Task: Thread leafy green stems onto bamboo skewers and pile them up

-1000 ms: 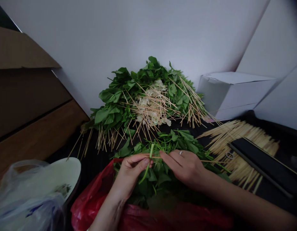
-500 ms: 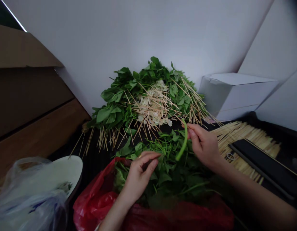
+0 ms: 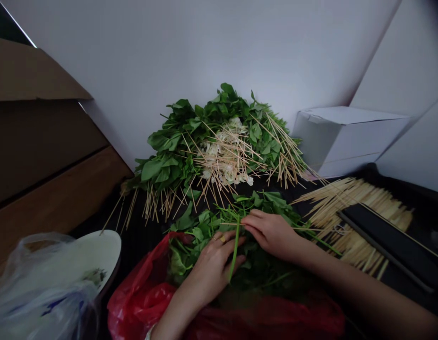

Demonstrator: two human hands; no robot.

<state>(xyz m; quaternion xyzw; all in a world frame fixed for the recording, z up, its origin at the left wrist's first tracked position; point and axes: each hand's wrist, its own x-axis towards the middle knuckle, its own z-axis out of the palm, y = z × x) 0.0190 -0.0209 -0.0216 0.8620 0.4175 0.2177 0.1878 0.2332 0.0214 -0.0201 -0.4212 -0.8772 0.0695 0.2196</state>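
Note:
My right hand is closed on a thin wooden skewer, which lies almost level above the greens. Near the skewer's left end hangs a green stem, crossing it and apparently threaded on it. My left hand, with rings on it, reaches into the loose leafy greens just below; its thumb and forefinger are apart behind the hanging stem, and the fingertips are partly hidden. These greens lie in and over an opened red plastic bag.
Skewered greens and pale leafy pieces are heaped against the wall. Bare skewers lie to the right beneath a dark flat case, near a white box. Left stand a white bowl, a clear plastic bag and cardboard.
My right hand has moved left and down with the stem, which now hangs beside my left hand. The skewer now shows on both sides of the right hand. My left hand has turned into the leaves.

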